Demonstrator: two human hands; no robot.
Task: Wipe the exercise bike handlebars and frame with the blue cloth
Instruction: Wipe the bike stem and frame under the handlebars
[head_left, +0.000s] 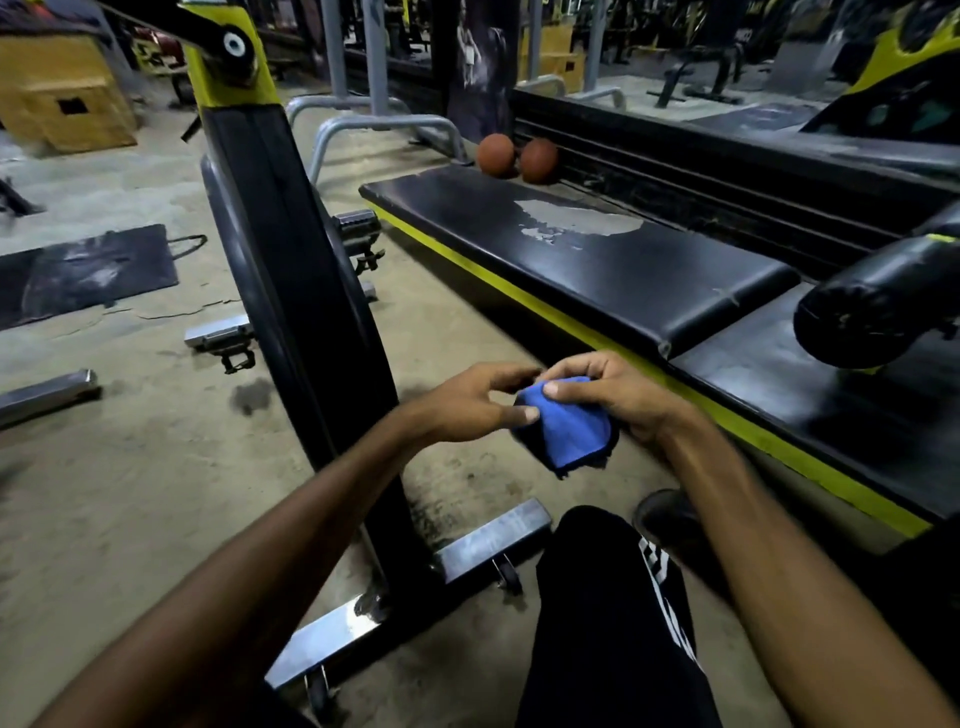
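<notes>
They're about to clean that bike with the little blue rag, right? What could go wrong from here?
The blue cloth is pinched only by fingertips of the left hand and right hand; it might drop onto the dusty floor. The bike's base bar sits right by the person's leg, a likely trip point.

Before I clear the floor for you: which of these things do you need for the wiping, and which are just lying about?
Needed: blue cloth, held by left hand and right hand; bike frame.

Lying about: bench, two balls, floor mat, wooden box.
</notes>
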